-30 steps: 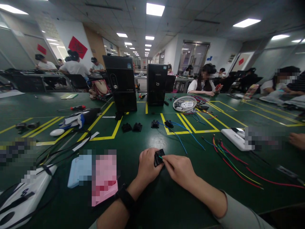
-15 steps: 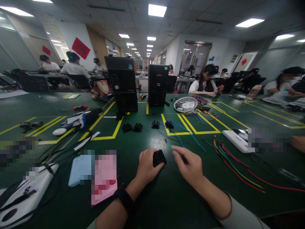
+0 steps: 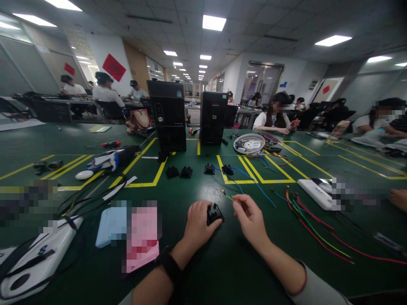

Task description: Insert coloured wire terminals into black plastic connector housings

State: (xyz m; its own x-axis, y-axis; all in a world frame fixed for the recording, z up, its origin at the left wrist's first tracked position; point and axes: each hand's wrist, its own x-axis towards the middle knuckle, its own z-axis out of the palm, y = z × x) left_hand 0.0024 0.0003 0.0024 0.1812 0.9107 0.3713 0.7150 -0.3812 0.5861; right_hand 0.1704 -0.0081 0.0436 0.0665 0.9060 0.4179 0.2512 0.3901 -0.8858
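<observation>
My left hand (image 3: 199,221) is closed around the left side of a small black plastic part (image 3: 215,213) with raised posts, low over the green table. To its right, my right hand (image 3: 251,218) pinches a short green wire (image 3: 229,197) with a metal terminal on its end. The terminal points up and left, apart from the black part. Farther up the table sit similar black parts: a pair without wires (image 3: 179,171) and two more (image 3: 209,169) beside blue wires (image 3: 254,178).
Red, green and blue wires (image 3: 313,222) lie to the right near a white power bank-like device (image 3: 314,194). Two black computer towers (image 3: 168,116) and a white basket (image 3: 249,144) stand at the back. Blue (image 3: 110,228) and pink (image 3: 141,258) packets lie left. A co-worker (image 3: 275,114) sits opposite.
The black part has tilted in my left hand, so its posts now show. My right hand still pinches the green wire, slightly shifted. The whole view has moved a little.
</observation>
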